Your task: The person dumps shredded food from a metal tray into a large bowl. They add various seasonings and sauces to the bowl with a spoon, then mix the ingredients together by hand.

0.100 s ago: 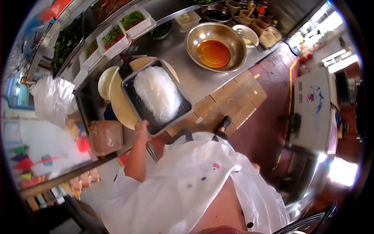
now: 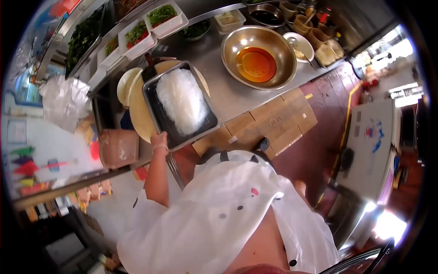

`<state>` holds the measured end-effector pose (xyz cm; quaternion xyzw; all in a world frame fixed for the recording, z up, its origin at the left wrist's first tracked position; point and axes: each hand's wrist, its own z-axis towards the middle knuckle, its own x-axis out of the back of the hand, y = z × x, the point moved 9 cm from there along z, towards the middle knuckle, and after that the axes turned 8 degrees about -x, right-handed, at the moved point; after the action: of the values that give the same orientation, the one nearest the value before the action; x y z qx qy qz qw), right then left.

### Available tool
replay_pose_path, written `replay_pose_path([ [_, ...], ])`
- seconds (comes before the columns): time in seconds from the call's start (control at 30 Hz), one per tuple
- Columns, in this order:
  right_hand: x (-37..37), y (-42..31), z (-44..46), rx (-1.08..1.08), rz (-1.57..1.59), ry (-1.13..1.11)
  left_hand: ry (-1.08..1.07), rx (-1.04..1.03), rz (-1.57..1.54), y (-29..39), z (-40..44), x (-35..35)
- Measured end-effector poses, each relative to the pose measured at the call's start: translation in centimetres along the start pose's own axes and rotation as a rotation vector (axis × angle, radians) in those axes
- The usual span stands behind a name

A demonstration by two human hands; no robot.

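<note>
Left hand (image 2: 159, 139), one, at the near left corner of one dark tray (image 2: 206, 121): fingers (image 2: 159, 135) bent over the rim, pinching it. Right hand out of view; cannot tell how its fingers stand. One heap of white, noodle-like strands (image 2: 181, 100) lies in the tray, ahead and to the right of the left fingers. One round board (image 2: 138, 119) shows beneath the tray, just ahead of those fingers, on the steel desk (image 2: 216, 89); cannot tell whether tray and board touch. Farther ahead and right: one large metal bowl (image 2: 284, 75) with one pool of orange-brown liquid (image 2: 256, 65), then one smaller white bowl (image 2: 307, 44) beside it. Well ahead of the fingers, three white containers (image 2: 139, 51) in a row, greens inside. Left of the fingers, one brown bin (image 2: 119, 150).
</note>
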<state>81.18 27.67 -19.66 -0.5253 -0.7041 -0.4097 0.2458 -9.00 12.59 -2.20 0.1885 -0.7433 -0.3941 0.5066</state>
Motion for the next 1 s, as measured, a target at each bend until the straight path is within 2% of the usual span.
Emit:
replay_pose_path([
  [0.03,5.6,0.7,1.9,0.142,0.014,0.311,0.077,-0.114,0.156,1.7,-1.8,1.1],
  [0.07,9.1,2.5,2.6,-0.072,0.672,0.064,0.136,-0.221,0.326,3.3,-5.0,2.6],
  [0.1,13.9,3.8,1.8,-0.362,1.346,0.006,0.212,-0.239,0.466,4.8,-9.4,4.7],
  [0.13,18.7,3.4,6.7,-0.180,0.948,0.119,0.301,-0.275,0.583,8.2,-12.7,5.2],
  [0.17,26.2,1.2,9.1,-0.050,0.871,0.056,0.397,-0.319,0.695,10.8,-14.6,5.3],
  [0.2,27.9,0.1,14.9,-0.044,0.907,-0.040,0.373,-0.061,0.599,8.7,-15.4,5.3],
  [0.23,32.9,-1.5,16.1,0.018,1.086,0.049,0.343,0.193,0.493,5.6,-16.7,4.9],
  [0.27,39.7,-3.5,15.6,0.202,1.201,0.108,0.308,0.441,0.374,2.4,-18.5,3.8],
  [0.3,40.8,-4.3,19.5,0.330,1.331,0.140,0.245,0.384,0.070,0.6,-19.1,1.1],
  [0.4,45.6,-7.7,23.8,0.341,1.452,-0.009,0.132,0.397,-0.448,5.9,-22.6,-5.8],
  [0.5,47.5,-10.1,22.9,0.343,1.280,0.022,0.391,0.622,-0.817,2.8,-21.7,-9.5],
  [0.53,47.3,-9.8,22.2,0.323,1.226,0.038,0.413,0.715,-0.800,1.8,-21.4,-9.9],
  [0.6,43.5,-6.9,22.3,0.239,1.269,-0.093,0.432,0.915,-0.783,-0.8,-20.6,-11.2],
  [0.67,42.9,-5.1,18.9,0.020,1.400,-0.229,0.452,0.888,-0.777,-4.3,-19.4,-12.2],
  [0.77,39.2,-0.3,19.3,-0.162,1.335,-0.270,0.366,0.781,-0.913,-5.6,-21.0,-13.6],
  [0.83,35.6,3.7,24.0,0.033,0.968,-0.038,0.331,0.655,-0.951,-6.9,-22.4,-13.9],
  [0.9,36.1,4.3,26.7,0.284,0.475,0.148,0.305,0.383,-0.887,-9.5,-23.7,-13.4],
  [0.93,36.4,3.6,26.7,0.431,0.160,0.212,0.290,0.269,-0.833,-7.9,-24.4,-12.4],
  [0.97,35.4,3.3,26.3,0.571,-0.163,0.261,0.299,0.289,-0.907,-7.3,-26.0,-11.7],
  [1.0,34.3,3.0,26.1,0.595,-0.472,0.119,0.310,0.309,-0.981,-3.7,-27.5,-10.1],
])
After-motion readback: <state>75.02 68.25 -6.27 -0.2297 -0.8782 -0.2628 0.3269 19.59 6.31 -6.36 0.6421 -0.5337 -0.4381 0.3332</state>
